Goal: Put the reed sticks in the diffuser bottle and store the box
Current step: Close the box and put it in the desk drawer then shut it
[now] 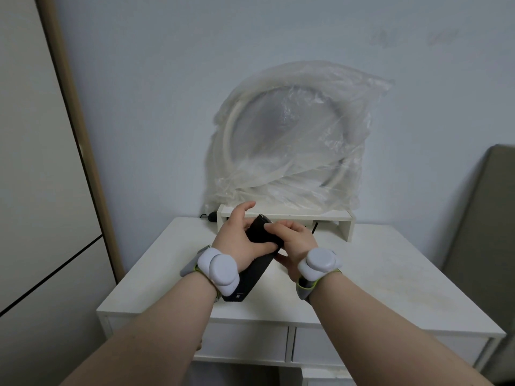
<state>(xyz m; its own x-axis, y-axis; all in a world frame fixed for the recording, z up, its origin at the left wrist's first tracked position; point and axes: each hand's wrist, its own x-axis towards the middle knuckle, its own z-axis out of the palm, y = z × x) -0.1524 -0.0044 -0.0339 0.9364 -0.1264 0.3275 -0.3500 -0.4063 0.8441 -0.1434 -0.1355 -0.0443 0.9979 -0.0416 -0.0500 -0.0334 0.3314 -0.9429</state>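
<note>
A long black box (252,277) is held slanted above the white table (376,274), its lower end near my left wrist and its upper end toward the shelf. My left hand (239,238) wraps the box from the left, with the index finger lifted. My right hand (292,243) grips the box's upper part from the right, thumb pressed on its top face. The upper end flap looks raised. No reed sticks or diffuser bottle can be seen. Both wrists carry white sensor pods.
A low white shelf riser (334,217) stands at the table's back edge, with a plastic-wrapped round object (292,140) on top against the wall. A dark cable (209,216) lies left of the riser. Two drawers (245,344) sit under the tabletop. A wardrobe stands at left.
</note>
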